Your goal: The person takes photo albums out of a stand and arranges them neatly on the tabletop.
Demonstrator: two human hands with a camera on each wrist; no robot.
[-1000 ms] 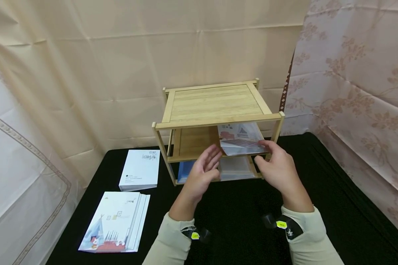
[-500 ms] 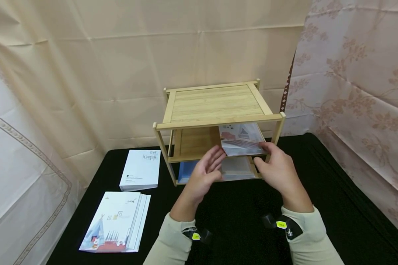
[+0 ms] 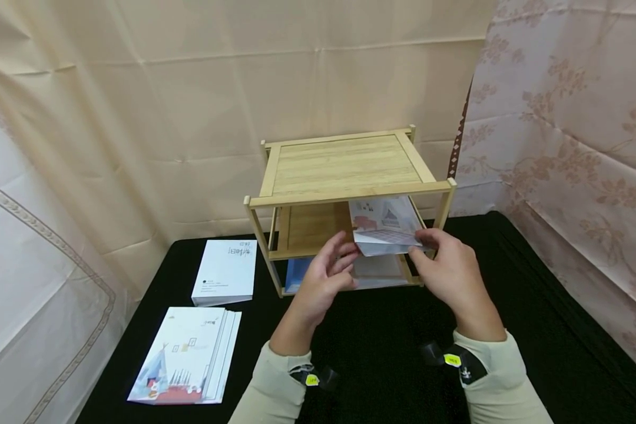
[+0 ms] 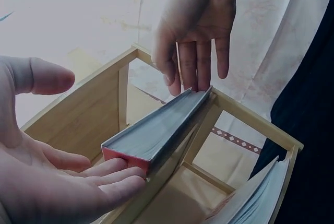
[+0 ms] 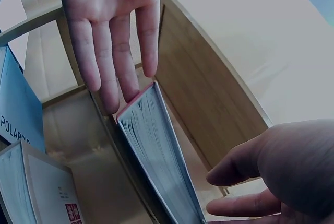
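A photo album [image 3: 384, 221] with a tent picture on its cover lies on the right part of the wooden rack's middle shelf [image 3: 318, 224]. Its front edge sticks out a little past the shelf. In the left wrist view, the red end of the album [image 4: 133, 158] rests against the fingertips of my left hand [image 3: 320, 282], its thumb held apart. At the opposite end, the fingers of my right hand [image 3: 447, 268] touch the album. The right thumb [image 5: 237, 158] stands off from the cover in the right wrist view. Both hands have extended fingers.
The rack's top board [image 3: 347, 165] overhangs the shelf. Below it, the bottom shelf bears a blue album [image 3: 298, 274] and a pale one [image 3: 378, 270]. On the black cloth at left lie a white album [image 3: 225, 271] and a stack of albums [image 3: 182, 356]. Curtains hang behind.
The album's front edge has come forward, beyond the shelf's edge, and more of its page side shows. My right hand has shifted slightly right; the left has barely moved.
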